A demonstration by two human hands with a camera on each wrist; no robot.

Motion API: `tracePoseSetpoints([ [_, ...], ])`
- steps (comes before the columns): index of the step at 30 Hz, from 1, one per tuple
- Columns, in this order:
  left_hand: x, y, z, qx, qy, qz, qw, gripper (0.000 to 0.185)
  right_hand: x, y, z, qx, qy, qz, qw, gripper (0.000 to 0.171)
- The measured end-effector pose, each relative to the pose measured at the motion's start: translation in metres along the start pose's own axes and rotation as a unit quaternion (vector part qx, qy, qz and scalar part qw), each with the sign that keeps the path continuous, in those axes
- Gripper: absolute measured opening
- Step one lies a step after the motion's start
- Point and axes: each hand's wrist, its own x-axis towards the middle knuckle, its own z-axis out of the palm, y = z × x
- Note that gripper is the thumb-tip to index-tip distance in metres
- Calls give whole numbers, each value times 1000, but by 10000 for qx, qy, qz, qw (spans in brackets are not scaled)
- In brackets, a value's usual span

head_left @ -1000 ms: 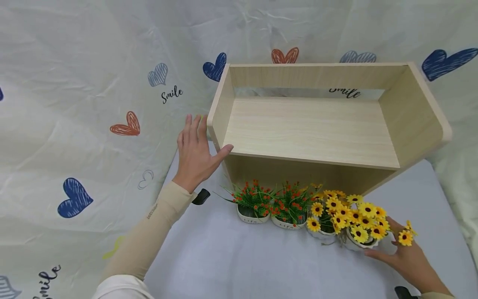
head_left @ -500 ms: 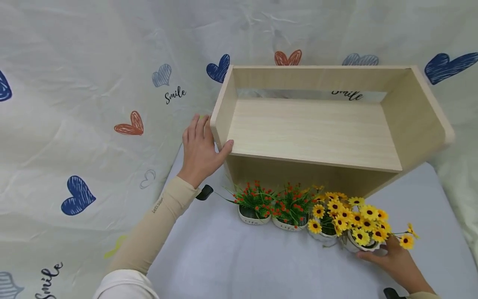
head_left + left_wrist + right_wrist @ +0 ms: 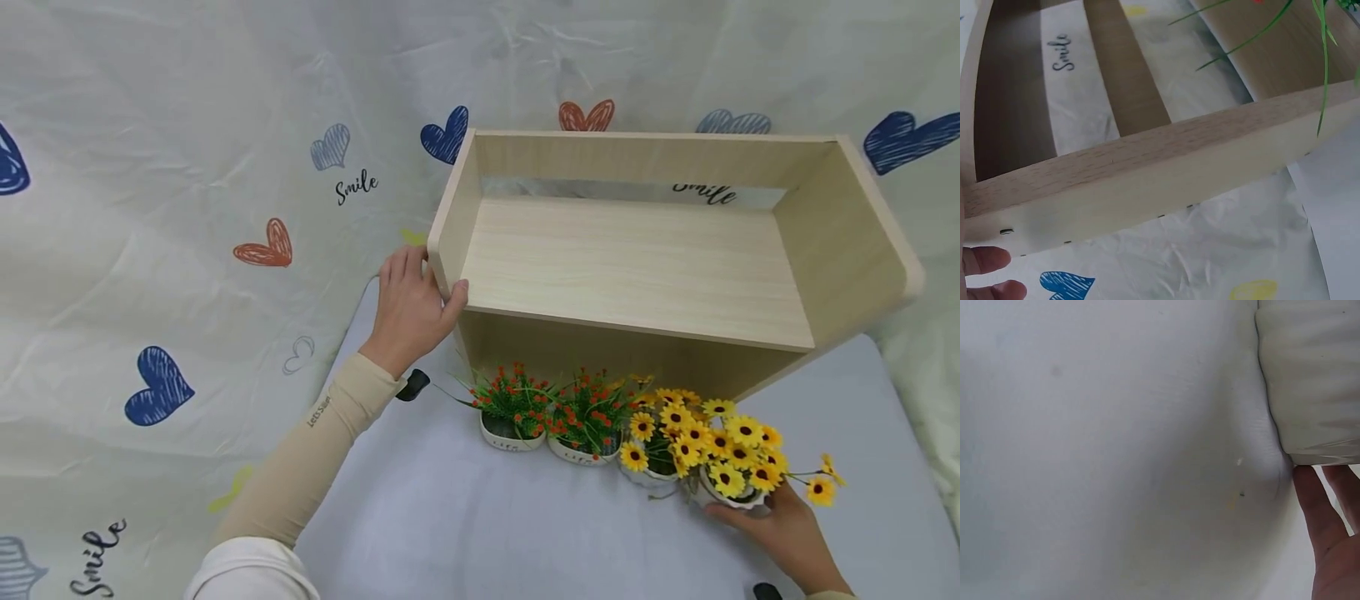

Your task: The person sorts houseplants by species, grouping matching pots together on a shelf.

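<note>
- Gripping the wooden shelf [image 3: 630,258] at its left front corner: left hand [image 3: 411,310], thumb hooked inside.
- Cupping the rightmost sunflower pot [image 3: 726,493] on the table [image 3: 465,517]: right hand [image 3: 772,527].
- Risking snagged blooms and a toppled neighbouring pot [image 3: 647,472] if lifted crookedly.

Pale wooden shelf [image 3: 637,258] upright behind sunflower pot [image 3: 731,492].

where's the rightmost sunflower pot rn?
In the head view the rightmost sunflower pot sits at the right end of the pot row, before the wooden shelf, beside the second sunflower pot, with the right hand holding it.
</note>
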Motion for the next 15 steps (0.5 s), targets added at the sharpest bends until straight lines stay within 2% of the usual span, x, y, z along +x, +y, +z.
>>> tracePoseSetpoints([
  [7,0,-1,-2,109,20,142,9998,59,3,0,3,300,-180,532,9980,129],
  [15,1,-3,-3,113,-104,210,9997,49,0,-1,9,875,116,510,9948,131],
])
